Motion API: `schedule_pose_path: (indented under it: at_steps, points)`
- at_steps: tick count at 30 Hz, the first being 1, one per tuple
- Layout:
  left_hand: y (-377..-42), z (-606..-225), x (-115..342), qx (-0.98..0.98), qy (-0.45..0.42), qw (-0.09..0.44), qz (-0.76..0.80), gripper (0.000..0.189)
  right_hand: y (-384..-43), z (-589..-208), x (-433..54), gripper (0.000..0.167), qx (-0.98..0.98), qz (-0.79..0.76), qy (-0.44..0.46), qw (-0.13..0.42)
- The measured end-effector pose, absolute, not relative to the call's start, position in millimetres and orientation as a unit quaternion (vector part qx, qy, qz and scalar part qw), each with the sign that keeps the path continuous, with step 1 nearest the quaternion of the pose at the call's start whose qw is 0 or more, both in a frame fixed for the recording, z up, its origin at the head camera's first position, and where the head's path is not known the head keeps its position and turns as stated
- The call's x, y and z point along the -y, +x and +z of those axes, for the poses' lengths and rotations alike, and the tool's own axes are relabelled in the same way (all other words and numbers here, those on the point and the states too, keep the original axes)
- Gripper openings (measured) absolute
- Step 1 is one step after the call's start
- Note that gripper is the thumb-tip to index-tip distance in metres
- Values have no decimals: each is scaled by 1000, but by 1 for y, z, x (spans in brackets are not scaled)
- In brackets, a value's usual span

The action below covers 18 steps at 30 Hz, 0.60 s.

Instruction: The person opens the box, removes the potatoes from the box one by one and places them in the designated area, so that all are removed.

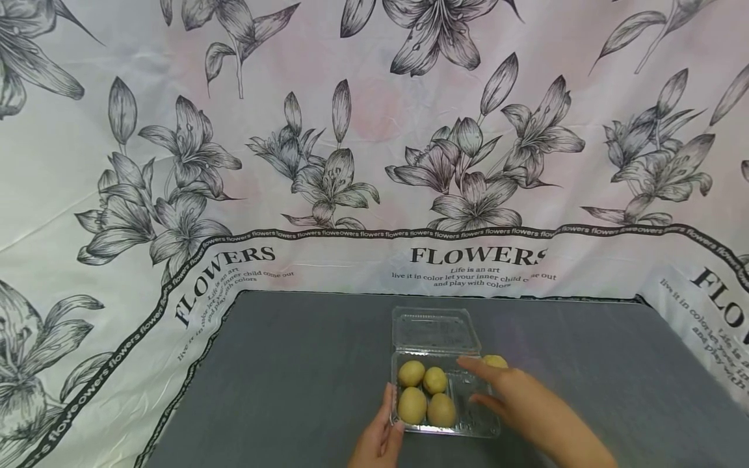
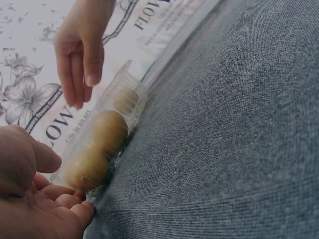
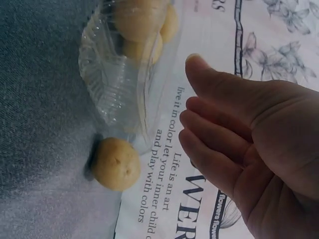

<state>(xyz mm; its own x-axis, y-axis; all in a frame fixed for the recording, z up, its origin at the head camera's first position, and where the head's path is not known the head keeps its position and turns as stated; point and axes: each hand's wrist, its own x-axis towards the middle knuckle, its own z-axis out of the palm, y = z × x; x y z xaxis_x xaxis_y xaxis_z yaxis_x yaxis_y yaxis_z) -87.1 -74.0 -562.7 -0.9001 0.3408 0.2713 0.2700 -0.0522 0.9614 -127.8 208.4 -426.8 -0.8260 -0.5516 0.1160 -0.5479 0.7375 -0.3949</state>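
A clear plastic clamshell box (image 1: pixel 476 426) lies on the grey cloth with its lid (image 1: pixel 432 330) folded back, away from me. Several yellowish potatoes (image 1: pixel 412 406) fill the left part of its tray. At the box's left front corner, my left hand (image 1: pixel 379 432) touches the side; in the left wrist view its thumb and fingers (image 2: pixel 70 201) stand apart by the box end. Over the right part of the tray hovers my right hand (image 1: pixel 512 396), loosely bent and holding nothing. One more potato (image 3: pixel 117 164) sits on the cloth just right of the box, partly hidden by that hand in the head view.
A grey cloth (image 1: pixel 292 370) covers the table. Behind it and along both sides hangs a white and pink curtain (image 1: pixel 374 162) printed with flowers and lettering, which meets the cloth's far edge.
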Motion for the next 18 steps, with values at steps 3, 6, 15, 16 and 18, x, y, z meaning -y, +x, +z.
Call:
schedule_pose_path:
  at_steps: [3,6,15,16,18]
  points:
    - [-87,-563,74,-686,215,26,694,67,-127,-428,-206,58,-927,-219,-304,23]
    - [-86,-559,73,-686,200,36,699,69,-127,-431,-203,59,-922,-227,-312,39]
    - [-84,-547,77,-693,189,68,692,73,-120,-442,-195,60,-919,-219,-325,48]
    - [-82,-542,77,-691,176,79,697,75,-119,-442,-194,61,-919,-215,-326,48]
    - [-81,-536,77,-693,170,82,696,74,-119,-445,-191,65,-919,-204,-335,38]
